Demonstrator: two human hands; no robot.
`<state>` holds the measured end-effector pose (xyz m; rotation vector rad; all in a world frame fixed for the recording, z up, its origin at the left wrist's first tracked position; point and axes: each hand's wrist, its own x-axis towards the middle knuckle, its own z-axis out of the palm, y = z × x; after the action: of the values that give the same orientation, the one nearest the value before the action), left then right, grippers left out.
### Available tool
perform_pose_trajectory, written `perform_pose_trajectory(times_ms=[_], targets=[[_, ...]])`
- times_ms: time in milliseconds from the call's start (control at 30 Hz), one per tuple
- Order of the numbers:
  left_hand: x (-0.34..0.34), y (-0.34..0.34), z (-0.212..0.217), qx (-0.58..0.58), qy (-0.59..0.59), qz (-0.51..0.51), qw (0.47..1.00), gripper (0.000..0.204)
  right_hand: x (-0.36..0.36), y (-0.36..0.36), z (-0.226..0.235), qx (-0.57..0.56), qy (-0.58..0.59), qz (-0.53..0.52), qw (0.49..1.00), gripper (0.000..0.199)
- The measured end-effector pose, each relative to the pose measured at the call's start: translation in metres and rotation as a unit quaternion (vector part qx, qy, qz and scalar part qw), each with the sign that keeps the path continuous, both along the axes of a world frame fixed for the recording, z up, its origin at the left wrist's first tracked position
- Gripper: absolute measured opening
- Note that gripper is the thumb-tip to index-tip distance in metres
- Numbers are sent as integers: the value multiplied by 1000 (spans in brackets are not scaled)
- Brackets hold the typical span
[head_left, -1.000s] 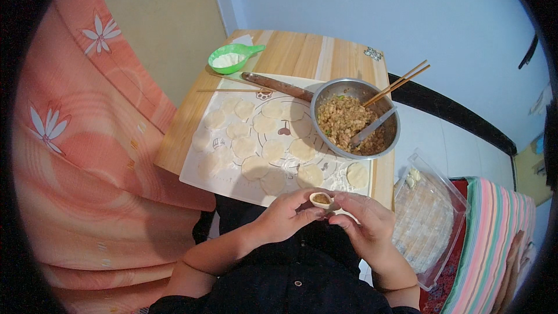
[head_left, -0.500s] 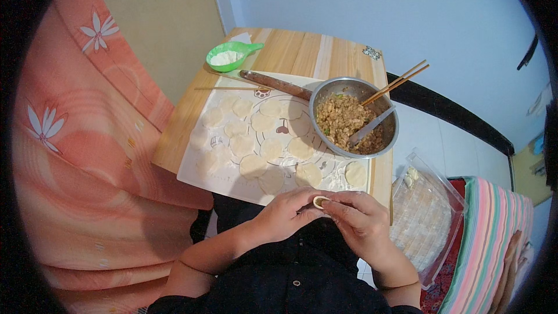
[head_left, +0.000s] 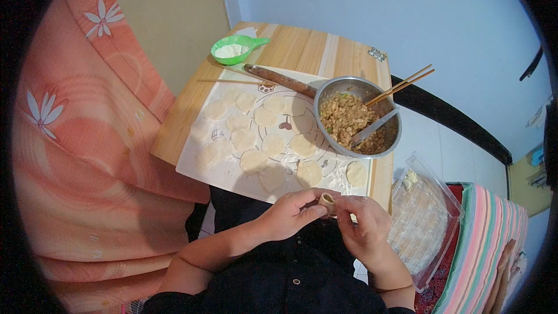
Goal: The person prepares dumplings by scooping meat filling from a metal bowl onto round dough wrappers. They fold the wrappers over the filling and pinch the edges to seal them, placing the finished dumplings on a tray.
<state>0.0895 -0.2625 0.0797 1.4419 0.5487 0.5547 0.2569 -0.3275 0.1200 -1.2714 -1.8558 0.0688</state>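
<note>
Just in front of the table's near edge, my two hands meet around a partly folded dumpling point(head_left: 327, 200), its pale wrapper curled up with an opening at the top. My left hand point(head_left: 293, 215) cups it from the left, thumb and fingers closed on it. The fingers of my right hand point(head_left: 367, 224) pinch its right side. Beyond them, several round dough wrappers point(head_left: 254, 161) lie spread over a floured white mat point(head_left: 195, 166). A steel bowl point(head_left: 396, 139) of minced filling point(head_left: 347, 117) stands at the mat's right, with a flat-handled utensil point(head_left: 375, 126) and chopsticks point(head_left: 407, 84) in it.
A rolling pin point(head_left: 279, 79) rests behind the wrappers, left of the bowl. At the wooden table's point(head_left: 302, 43) back left sits a green scoop point(head_left: 251, 41) of flour. A floured tray point(head_left: 421, 227) is on the right, beside striped cloth point(head_left: 485, 238). An orange curtain point(head_left: 93, 168) hangs left.
The dumpling has turned more upright in my fingers, showing more of its wrapper. My right hand has shifted slightly, its fingers more bent. The whole view has tilted a little.
</note>
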Motion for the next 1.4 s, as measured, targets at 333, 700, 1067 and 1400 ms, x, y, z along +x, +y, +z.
perform_pose_trajectory(times_ms=[333,700,1067,1400], targets=[[-5,7,-1,169,52,11,984,38,2,9,20,-123,55,66,989,24],[-5,8,-7,211,68,-15,975,37,3,7,24,-149,34,66,986,22],[-6,7,0,137,43,-25,989,36,0,4,13,-182,113,19,977,29],[-7,12,-5,152,81,-16,985,32,4,25,24,-278,131,56,950,30]])
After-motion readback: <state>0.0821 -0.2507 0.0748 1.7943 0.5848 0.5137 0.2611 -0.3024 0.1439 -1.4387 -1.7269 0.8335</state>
